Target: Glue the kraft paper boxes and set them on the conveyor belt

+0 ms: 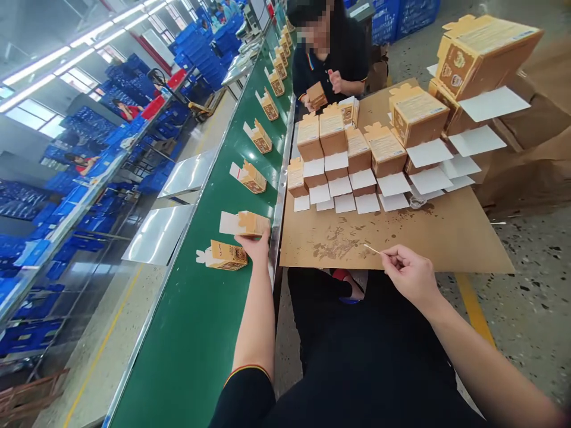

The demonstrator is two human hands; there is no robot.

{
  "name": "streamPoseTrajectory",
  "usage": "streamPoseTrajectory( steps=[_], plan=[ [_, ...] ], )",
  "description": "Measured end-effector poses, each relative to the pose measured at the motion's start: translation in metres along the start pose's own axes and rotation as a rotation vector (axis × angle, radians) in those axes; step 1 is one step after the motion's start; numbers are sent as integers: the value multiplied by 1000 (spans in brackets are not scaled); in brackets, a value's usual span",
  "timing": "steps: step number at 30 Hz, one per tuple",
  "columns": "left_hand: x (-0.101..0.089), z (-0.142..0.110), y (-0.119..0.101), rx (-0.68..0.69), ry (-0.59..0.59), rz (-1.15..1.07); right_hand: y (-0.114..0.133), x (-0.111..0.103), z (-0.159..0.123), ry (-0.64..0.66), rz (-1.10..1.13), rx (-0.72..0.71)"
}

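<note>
My left hand [256,244] reaches over the green conveyor belt [191,333] and grips the near end of a small brown carton [252,222], thumb and fingers around it. The carton's white flap stands open to the left. Just nearer to me, a second carton [227,254] lies on the belt, touched by neither hand. Between the thumb and fingers of my right hand [410,273] is a thin cotton swab [373,249], pointing left over the cardboard sheet [446,244]. Dark wet-looking smears mark the sheet below it.
Stacked cartons [386,142] with white flaps sticking out cover the sheet's far side. More cartons [257,137] stand in a row up the belt. Across the table a co-worker [330,65] holds a carton. A metal rail [277,220] edges the belt.
</note>
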State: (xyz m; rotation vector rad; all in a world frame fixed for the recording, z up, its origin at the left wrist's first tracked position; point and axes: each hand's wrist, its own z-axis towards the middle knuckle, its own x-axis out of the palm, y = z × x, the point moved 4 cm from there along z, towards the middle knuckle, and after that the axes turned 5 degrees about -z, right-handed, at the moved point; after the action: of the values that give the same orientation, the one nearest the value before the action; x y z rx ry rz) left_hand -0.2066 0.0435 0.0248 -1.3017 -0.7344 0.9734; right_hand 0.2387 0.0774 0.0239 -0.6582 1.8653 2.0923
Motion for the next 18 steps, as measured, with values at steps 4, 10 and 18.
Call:
streamPoseTrajectory(
  steps=[4, 10, 18],
  plan=[
    [2, 48, 3, -119, -80, 156, 6, -1, 7, -10, 18, -1],
    [18, 39, 1, -48, -69, 197, -9, -26, -4, -90, 1, 72],
    [60, -3, -42, 450, 49, 223, -28, -79, -31, -238, -83, 145]
  ],
)
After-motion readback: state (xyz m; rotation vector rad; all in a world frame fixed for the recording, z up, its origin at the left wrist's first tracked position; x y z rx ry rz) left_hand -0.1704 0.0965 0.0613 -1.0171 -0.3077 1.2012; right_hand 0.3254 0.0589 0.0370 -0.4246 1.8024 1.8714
